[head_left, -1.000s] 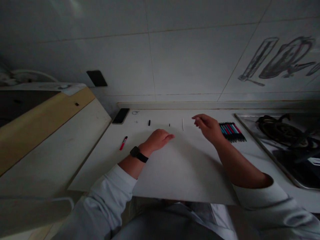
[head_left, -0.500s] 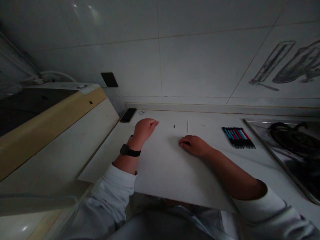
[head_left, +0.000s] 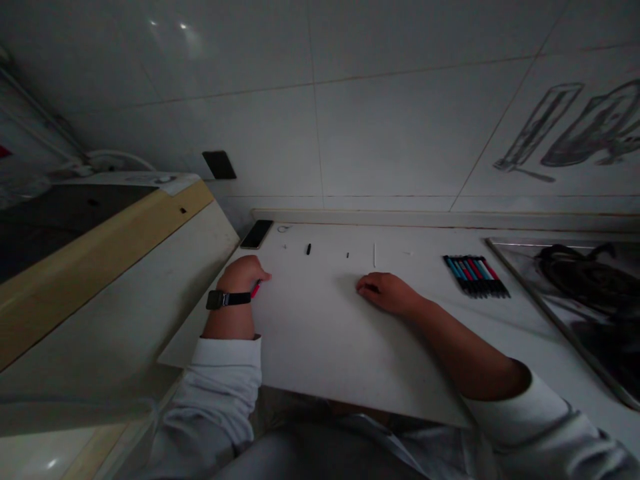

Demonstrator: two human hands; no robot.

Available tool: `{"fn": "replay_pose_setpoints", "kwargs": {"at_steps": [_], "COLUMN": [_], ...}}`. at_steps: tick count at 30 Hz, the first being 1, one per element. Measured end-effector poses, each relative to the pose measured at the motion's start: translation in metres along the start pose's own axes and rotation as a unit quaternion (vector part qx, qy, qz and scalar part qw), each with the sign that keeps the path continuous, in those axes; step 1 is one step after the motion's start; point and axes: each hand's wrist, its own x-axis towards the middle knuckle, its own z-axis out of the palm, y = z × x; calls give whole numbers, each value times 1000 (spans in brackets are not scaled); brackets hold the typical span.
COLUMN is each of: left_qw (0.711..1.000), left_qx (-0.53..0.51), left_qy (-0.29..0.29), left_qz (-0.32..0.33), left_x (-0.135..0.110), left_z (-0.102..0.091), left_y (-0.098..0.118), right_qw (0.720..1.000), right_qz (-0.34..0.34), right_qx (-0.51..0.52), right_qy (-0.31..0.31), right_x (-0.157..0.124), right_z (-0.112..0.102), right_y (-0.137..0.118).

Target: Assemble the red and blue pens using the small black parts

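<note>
My left hand (head_left: 245,271), with a black watch on its wrist, is closed around a red pen barrel (head_left: 256,289), which pokes out below the fingers. Beyond it on the white board lie a tiny pale piece (head_left: 285,247) and a short black pen part (head_left: 309,249). My right hand (head_left: 387,291) rests on the board with curled fingers; whatever may be inside them is hidden in shadow. Just past its fingertips are a thin white pen refill (head_left: 375,255) and a tiny black piece (head_left: 348,255). A faint, small, thin piece (head_left: 409,253) lies to their right.
A row of several coloured pens (head_left: 476,276) lies right of my right hand, beside a metal-edged stove (head_left: 565,307). A phone (head_left: 257,234) and a small ring-like item (head_left: 283,229) are at the back left. A tiled wall (head_left: 390,147) stands behind; a bulky pale appliance (head_left: 165,280) flanks the left.
My left hand has moved left and nearer to me, with the red barrel now showing. The black pen part and tiny pale piece have come into view where it was. My right hand stays put.
</note>
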Motion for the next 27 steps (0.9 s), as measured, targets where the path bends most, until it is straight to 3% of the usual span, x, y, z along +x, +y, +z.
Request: {"fn": "replay_pose_setpoints", "kwargs": {"at_steps": [2,5,6,8,11,14,18,22,25,27], "left_qw": [993,991,993,991,946,914,875,866,866,850], "left_qx": [44,28,3,-92,-180,-168,-126,-162,-314,-422], "left_qy": [-98,-129,-116,-27,38,84,113,141,151,120], "left_qz": [-45,-19,-2,94,268,360,453,451,358,290], "left_x": [0,-2,-4,-9,-19,-31,-40,-40,-35,-31], "left_z": [-3,-4,-3,3,16,32,49,57,61,65], "left_y": [5,33,47,77,124,161,183,186,185,185], "right_qw": [1000,1000,1000,1000,998,989,982,975,958,943], "right_qz": [-3,-3,-3,2,18,23,19,29,26,29], "right_qx": [1,5,7,12,50,130,183,212,276,322], "right_qy": [2,8,11,21,46,59,52,59,78,86], "right_x": [0,1,2,2,3,3,5,7,10,12], "right_z": [1,2,2,2,2,5,10,13,14,15], "right_y": [0,0,0,-2,-6,-9,-10,-5,-1,0]}}
